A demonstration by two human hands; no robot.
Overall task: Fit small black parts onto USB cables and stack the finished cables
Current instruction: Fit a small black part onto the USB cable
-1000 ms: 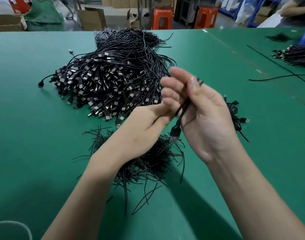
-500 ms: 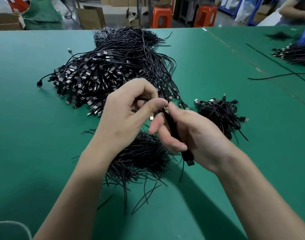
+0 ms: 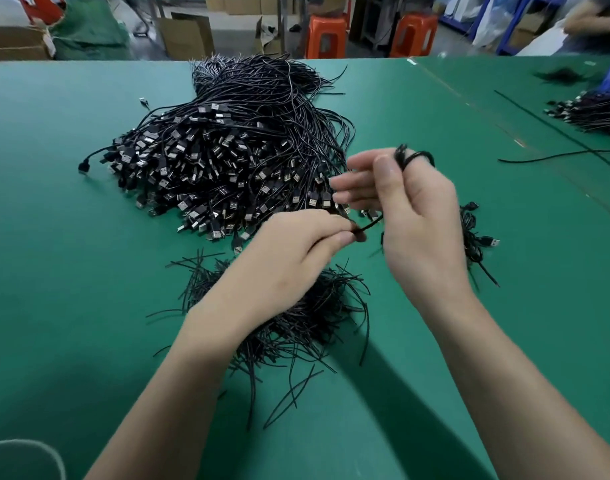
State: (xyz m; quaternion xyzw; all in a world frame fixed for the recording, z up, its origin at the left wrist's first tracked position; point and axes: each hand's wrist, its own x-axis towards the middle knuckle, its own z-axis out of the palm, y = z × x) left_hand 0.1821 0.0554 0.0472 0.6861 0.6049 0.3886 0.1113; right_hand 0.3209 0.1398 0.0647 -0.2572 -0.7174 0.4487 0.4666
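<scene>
- Since the cable [image 3: 372, 225] is only pinched at two spots, it could slip pretty easily. The left hand [image 3: 296, 261] has one end nipped between thumb and fingertips, and I reckon a small tug from the other side would pull it free.
- The right hand [image 3: 421, 223] pinches a bunched loop [image 3: 414, 156] of the same cable between thumb and forefinger, held up above the surface [image 3: 71, 306]. Its other fingers [image 3: 352, 183] are spread loose and hold nothing. If that pinch relaxes, my guess is the loop springs open.
- Both hands hover at the near edge of the big pile [image 3: 227, 168] of USB cables, so a dangling end could snag a plug and drag others along.
- Black parts [image 3: 289, 317] lie in a messy heap right under the left wrist. A careless forearm sweep would scatter them.
- Honestly can't tell if a part is on this cable yet, since the hands cover most of it and the right one is blurry.
- Looks-wise, the cable is thin, black and bendy. Only a short curved bit shows between the hands, plus the loop on top, and I can't see its plug.
- The stack [image 3: 473, 237] of finished ones sits just right of the right hand, small and already tangly, with one plug poking out. Drop the next one on sloppily and it'll likely knot up more.
</scene>
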